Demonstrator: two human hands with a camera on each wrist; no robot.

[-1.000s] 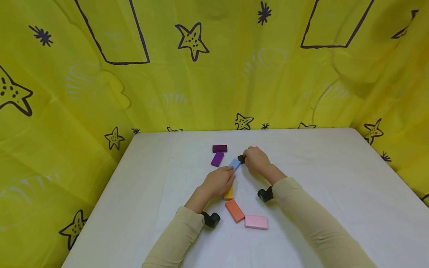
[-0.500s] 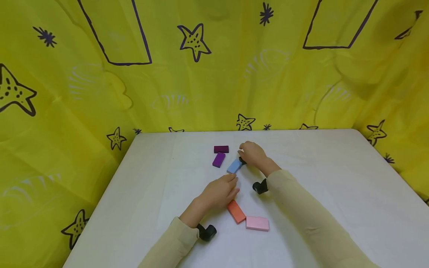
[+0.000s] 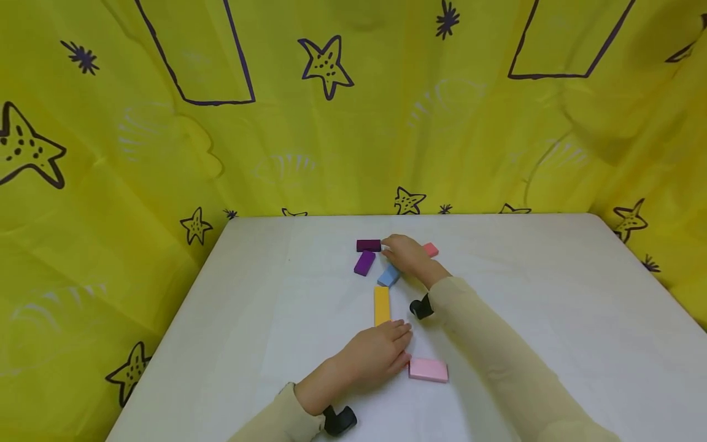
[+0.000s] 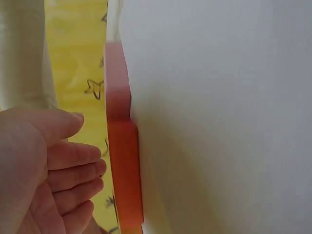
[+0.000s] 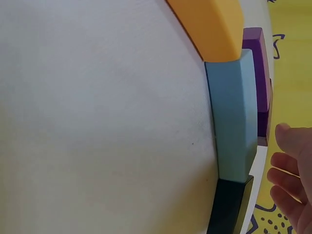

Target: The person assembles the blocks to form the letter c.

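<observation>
My left hand [image 3: 375, 353], fingers straight, is over the orange block, which the head view hides; the left wrist view shows the orange block [image 4: 124, 170] touching the pink block [image 3: 428, 369]. Above that hand in the head view lies the yellow block [image 3: 382, 306], whose far end meets the light blue block [image 3: 389, 276]. My right hand [image 3: 409, 255] hovers past the blue block with relaxed fingers, holding nothing. Its fingertips are nearest the maroon block [image 3: 368, 245]. A black block [image 5: 228, 207] adjoins the blue one in the right wrist view, hidden by the hand in the head view.
A purple block [image 3: 364, 263] lies against the maroon one. A coral block [image 3: 431, 250] shows partly behind my right hand. The white table [image 3: 552, 319] backs onto a yellow curtain [image 3: 353, 135] with drawn starfish. Each wrist wears a black camera [image 3: 339, 420].
My left hand has drawn back along the row, uncovering the yellow block and covering the orange one. From beside the black block my right hand has moved left, towards the maroon block.
</observation>
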